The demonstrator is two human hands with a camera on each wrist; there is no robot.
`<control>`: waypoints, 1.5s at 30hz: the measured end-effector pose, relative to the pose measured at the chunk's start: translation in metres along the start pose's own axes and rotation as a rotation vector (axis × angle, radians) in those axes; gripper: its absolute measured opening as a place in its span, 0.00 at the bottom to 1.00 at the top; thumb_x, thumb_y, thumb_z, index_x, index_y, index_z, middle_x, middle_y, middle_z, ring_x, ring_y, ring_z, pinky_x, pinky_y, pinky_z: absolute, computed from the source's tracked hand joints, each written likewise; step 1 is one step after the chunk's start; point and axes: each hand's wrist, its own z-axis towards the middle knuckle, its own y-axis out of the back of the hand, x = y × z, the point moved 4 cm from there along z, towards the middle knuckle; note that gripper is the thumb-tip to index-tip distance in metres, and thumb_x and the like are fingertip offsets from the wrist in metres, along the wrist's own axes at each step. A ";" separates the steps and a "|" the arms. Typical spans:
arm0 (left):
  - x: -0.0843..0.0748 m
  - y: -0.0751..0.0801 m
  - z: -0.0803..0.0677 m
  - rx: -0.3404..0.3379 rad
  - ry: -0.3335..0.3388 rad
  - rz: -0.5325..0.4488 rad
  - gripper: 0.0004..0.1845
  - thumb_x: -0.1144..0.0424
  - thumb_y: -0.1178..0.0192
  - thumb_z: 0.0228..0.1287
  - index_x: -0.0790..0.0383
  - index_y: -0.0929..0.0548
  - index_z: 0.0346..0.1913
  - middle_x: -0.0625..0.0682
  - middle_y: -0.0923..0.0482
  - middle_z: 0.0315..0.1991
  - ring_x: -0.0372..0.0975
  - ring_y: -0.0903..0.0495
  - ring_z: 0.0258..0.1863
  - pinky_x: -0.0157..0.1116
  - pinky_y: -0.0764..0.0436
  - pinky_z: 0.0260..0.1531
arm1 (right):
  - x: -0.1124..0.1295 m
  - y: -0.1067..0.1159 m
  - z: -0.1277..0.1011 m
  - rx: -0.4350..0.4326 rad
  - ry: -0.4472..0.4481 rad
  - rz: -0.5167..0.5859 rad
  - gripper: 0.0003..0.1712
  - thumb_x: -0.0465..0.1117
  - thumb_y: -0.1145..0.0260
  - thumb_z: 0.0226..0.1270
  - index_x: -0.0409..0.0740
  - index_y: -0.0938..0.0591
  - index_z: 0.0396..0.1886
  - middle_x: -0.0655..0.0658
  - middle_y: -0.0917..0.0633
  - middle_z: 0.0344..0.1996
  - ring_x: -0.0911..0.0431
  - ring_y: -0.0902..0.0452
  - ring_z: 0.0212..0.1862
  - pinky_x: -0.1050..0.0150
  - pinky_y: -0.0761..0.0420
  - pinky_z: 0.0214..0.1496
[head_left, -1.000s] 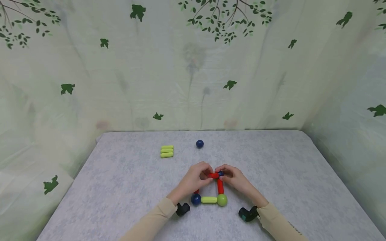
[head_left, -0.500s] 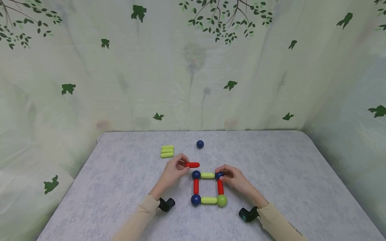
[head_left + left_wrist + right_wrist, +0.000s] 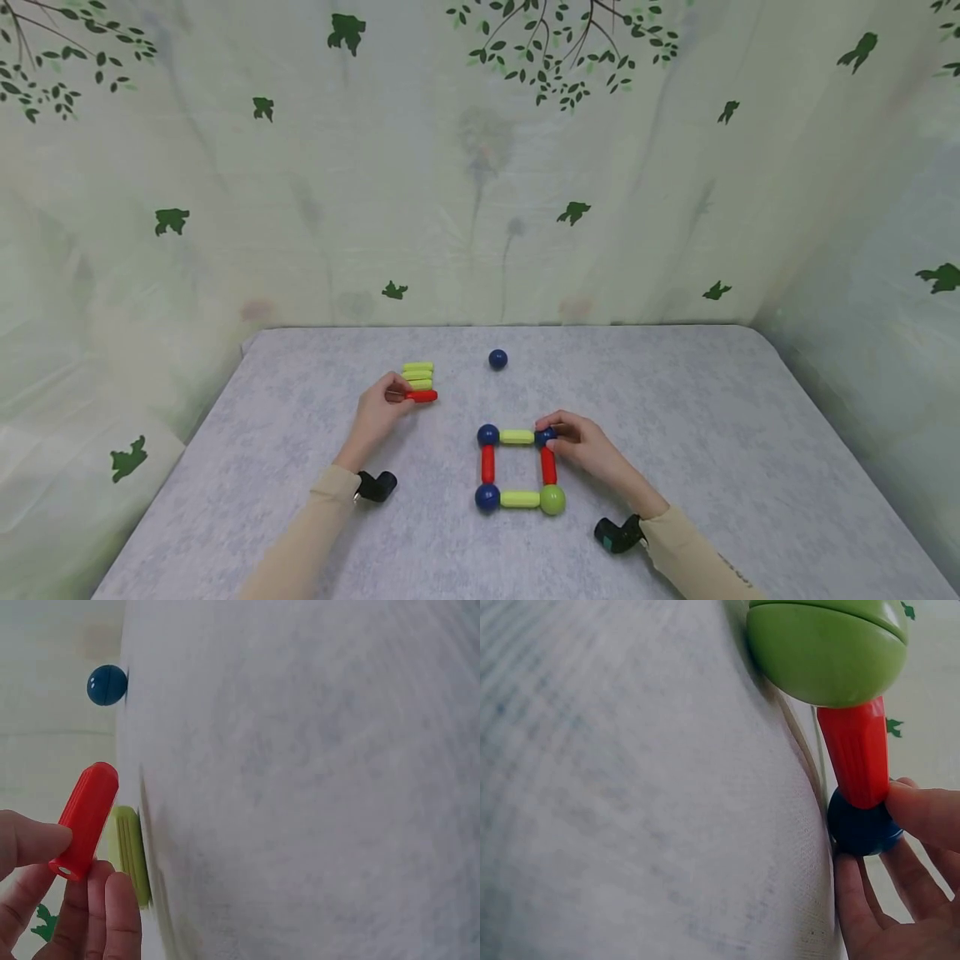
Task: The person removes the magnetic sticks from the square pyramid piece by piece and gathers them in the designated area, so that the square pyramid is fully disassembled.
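Between thumb and fingers, my left hand point(image 3: 380, 408) pinches a red ribbed rod point(image 3: 87, 819), just in front of several yellow-green rods point(image 3: 417, 375) laid side by side. A square of rods and balls lies in front of me: blue balls point(image 3: 487, 497) at three corners, a green ball point(image 3: 552, 499) at the near right, red rods point(image 3: 488, 464) on the sides, yellow-green rods point(image 3: 520, 499) at front and back. My right hand point(image 3: 581, 442) grips the far right blue ball point(image 3: 864, 825), which joins a red rod point(image 3: 857, 750) in the right wrist view.
A loose blue ball point(image 3: 498, 359) rests near the back of the grey table point(image 3: 675, 400). Behind the table hangs a pale curtain point(image 3: 420, 167) with leaf and bird prints. Each wrist wears a small black camera point(image 3: 618, 534).
My left hand has carried the red rod away from the square, leftward and back to the yellow-green rods. The square's far side has come into view. My right hand keeps hold of its ball.
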 end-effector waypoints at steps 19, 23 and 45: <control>0.006 0.004 0.019 -0.029 -0.058 0.212 0.08 0.76 0.36 0.55 0.69 0.23 0.37 0.61 0.27 0.37 0.51 0.26 0.38 0.44 0.25 0.38 | -0.001 0.000 0.002 0.001 0.006 -0.021 0.14 0.27 0.42 0.67 0.34 0.22 0.52 0.38 0.22 0.53 0.44 0.26 0.55 0.49 0.26 0.56; -0.005 -0.002 0.014 0.012 -0.147 0.196 0.09 0.75 0.35 0.55 0.68 0.23 0.38 0.59 0.26 0.38 0.49 0.25 0.38 0.44 0.24 0.39 | -0.002 -0.001 0.001 0.001 0.000 -0.020 0.14 0.29 0.41 0.67 0.37 0.21 0.52 0.41 0.22 0.53 0.47 0.26 0.54 0.53 0.26 0.56; -0.057 -0.091 -0.030 0.645 -0.556 0.361 0.14 0.73 0.40 0.57 0.54 0.17 0.44 0.45 0.27 0.46 0.38 0.29 0.44 0.36 0.26 0.48 | -0.003 0.000 0.001 -0.007 -0.015 0.010 0.14 0.30 0.40 0.67 0.38 0.21 0.52 0.42 0.21 0.53 0.48 0.25 0.54 0.52 0.26 0.56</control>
